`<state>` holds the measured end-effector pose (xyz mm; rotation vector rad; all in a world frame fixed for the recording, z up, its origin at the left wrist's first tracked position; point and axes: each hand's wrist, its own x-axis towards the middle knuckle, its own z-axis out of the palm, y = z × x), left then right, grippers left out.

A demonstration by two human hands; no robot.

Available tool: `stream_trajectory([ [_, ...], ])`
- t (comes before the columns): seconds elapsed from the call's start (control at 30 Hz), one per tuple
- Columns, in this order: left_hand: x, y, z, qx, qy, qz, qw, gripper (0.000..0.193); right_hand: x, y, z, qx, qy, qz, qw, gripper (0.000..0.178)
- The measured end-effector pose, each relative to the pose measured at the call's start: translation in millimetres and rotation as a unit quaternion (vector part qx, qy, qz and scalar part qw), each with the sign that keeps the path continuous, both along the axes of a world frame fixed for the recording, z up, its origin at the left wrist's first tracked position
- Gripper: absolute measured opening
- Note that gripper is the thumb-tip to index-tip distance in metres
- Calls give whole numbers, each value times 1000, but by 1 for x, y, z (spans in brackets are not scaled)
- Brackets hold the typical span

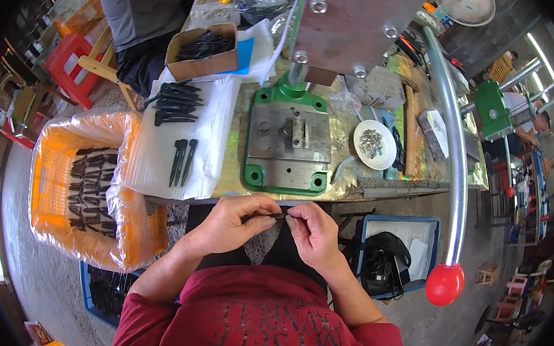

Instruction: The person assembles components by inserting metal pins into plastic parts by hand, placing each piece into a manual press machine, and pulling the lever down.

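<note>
Just in front of the table's near edge, my left hand [233, 223] and my right hand [314, 233] meet, fingertips pinched. Between them is a small dark piece [280, 215], mostly covered by the fingers, so its kind does not show. Beyond my hands stands a green hand press [254, 179] with a grey metal plate [272, 148] on its base and a small fixture [298, 130] on top. Three slim black handle-like parts [179, 162] lie side by side on white foam sheet [211, 135], near a pile of similar parts [177, 102].
The press's long lever [452, 135] ends in a red ball [445, 285] at right. A white bowl [390, 157] holds small metal pieces. An orange, plastic-lined crate [45, 187] of black parts stands left; a blue bin [435, 250] sits lower right. Another person [133, 18] sits at far left.
</note>
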<state>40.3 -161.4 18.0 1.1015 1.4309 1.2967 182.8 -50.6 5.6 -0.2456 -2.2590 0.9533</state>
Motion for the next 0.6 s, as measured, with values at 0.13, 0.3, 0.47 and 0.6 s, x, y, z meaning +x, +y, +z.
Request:
stream_trajectory([
  [0.13, 6, 8, -4, 93, -328, 1, 940, 29, 10, -3, -5, -320, -24, -36, 946, 11],
  [0.3, 35, 31, -21, 94, -334, 113, 931, 14, 4, -6, -13, -523, 61, -12, 850, 13],
  [0.47, 25, 28, -34, 59, -197, 188, 960, 10, 3, 39, -24, -47, -5, -150, 988, 9],
  [0.6, 19, 25, -29, 56, -203, 185, 960, 10, 2, 112, -28, 89, -88, -254, 959, 6],
])
